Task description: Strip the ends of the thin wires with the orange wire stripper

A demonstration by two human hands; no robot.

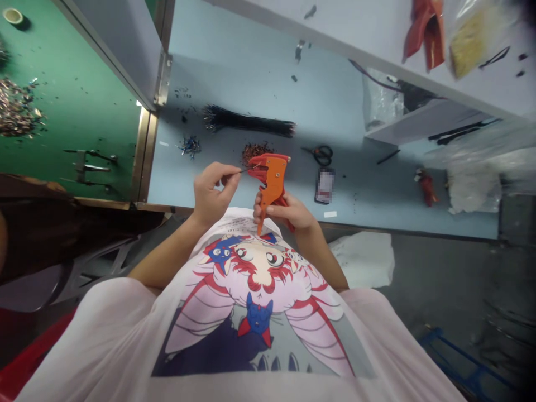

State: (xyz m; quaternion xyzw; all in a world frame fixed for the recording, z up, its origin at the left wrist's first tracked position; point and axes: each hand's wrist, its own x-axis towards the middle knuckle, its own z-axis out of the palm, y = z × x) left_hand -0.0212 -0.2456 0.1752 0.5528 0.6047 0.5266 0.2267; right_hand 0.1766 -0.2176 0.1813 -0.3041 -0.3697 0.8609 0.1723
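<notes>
In my right hand I grip the handles of an orange and red wire stripper, its head pointing up and its jaws facing left. My left hand pinches a thin dark wire between thumb and fingertips. The wire's far end reaches the stripper's red jaws; whether they are clamped on it I cannot tell. Just behind the tool lies a heap of small coppery scraps. Farther back, a long bundle of black wires lies across the pale blue table.
Right of the stripper are scissors and a phone. A small pile of blue and silver bits lies to the left. Red-handled pliers and plastic bags are far right. A shelf overhangs the back.
</notes>
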